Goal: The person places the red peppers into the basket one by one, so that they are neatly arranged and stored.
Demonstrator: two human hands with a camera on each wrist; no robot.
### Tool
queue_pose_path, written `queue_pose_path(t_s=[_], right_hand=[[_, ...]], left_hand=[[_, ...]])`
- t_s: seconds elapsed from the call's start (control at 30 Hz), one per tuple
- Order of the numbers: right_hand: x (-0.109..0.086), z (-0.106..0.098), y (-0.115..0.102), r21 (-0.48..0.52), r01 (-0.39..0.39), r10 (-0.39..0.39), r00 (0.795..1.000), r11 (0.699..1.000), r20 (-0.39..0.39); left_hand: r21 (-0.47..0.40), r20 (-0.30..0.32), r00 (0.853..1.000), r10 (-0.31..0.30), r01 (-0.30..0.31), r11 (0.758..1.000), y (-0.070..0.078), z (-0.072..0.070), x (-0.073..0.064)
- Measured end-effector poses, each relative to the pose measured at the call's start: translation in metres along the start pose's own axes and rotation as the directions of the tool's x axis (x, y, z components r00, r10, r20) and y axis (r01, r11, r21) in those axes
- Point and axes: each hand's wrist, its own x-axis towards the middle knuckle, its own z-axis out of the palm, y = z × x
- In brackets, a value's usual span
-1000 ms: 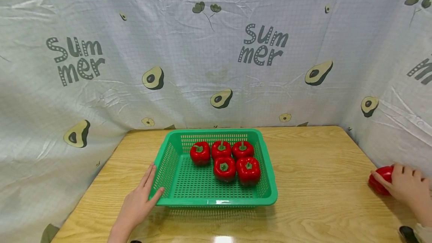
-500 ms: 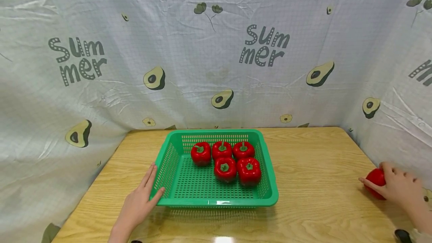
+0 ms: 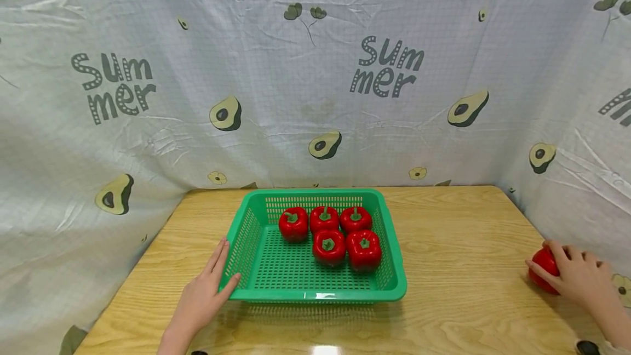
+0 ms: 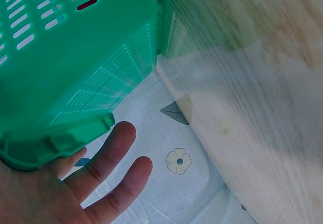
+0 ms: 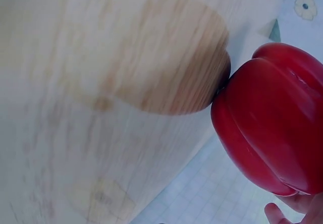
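My left hand (image 3: 199, 296) rests against the left front corner of a green plastic basket (image 3: 315, 295), its fingers straight along the side rim and its thumb on the corner. The left wrist view shows those fingers spread beside the basket wall (image 4: 75, 72). Inside the basket, several red bell peppers (image 3: 363, 251) with green stems sit toward the back and right. Far right, my right hand (image 3: 584, 278) grips another red bell pepper (image 3: 544, 260) from above, thumb on the near side. In the right wrist view this bell pepper (image 5: 277, 118) is seen close to the wood surface.
A wooden table (image 3: 458, 245) bears the basket. A white cloth (image 3: 276, 86) printed with avocados and lettering hangs behind it and along both sides. The right hand works close to the cloth at the table's right edge.
My right hand has come a little to the left, bringing the bell pepper with it. My left hand, the basket and the bell peppers inside stay in place.
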Motion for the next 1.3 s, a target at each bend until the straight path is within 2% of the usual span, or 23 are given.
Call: queue_pose_path(t_s=[0.23,0.33,0.5,0.73,0.9,1.13,1.3], right_hand=[[0.002,-0.001,-0.005,0.005,-0.019,0.019,0.999,1.0,0.04],[0.003,-0.003,-0.01,0.039,0.011,-0.011,1.0,0.999,0.002],[0.005,-0.009,-0.022,0.061,0.101,-0.094,0.989,0.993,-0.117],[0.01,-0.019,-0.041,0.093,0.183,-0.169,0.975,0.979,-0.147],[0.015,-0.024,-0.055,0.116,0.276,-0.248,0.945,0.954,-0.211],[0.021,-0.035,-0.079,0.135,0.357,-0.323,0.919,0.924,-0.225],[0.024,-0.041,-0.097,0.133,0.432,-0.383,0.879,0.892,-0.285]], left_hand=[[-0.001,0.009,1.0,-0.01,0.01,1.0,0.0,0.0,0.0],[0.001,0.001,1.0,-0.008,0.008,1.0,0.001,0.001,0.0],[0.001,0.004,1.0,-0.007,0.007,1.0,0.0,0.0,0.0],[0.005,0.008,1.0,-0.014,0.014,1.0,0.0,0.001,0.0],[0.006,0.02,0.999,-0.025,0.025,1.0,0.001,0.0,0.0],[0.006,0.007,1.0,-0.016,0.016,1.0,0.001,0.001,0.0],[0.008,0.001,1.0,-0.011,0.011,1.0,0.0,0.001,0.0]])
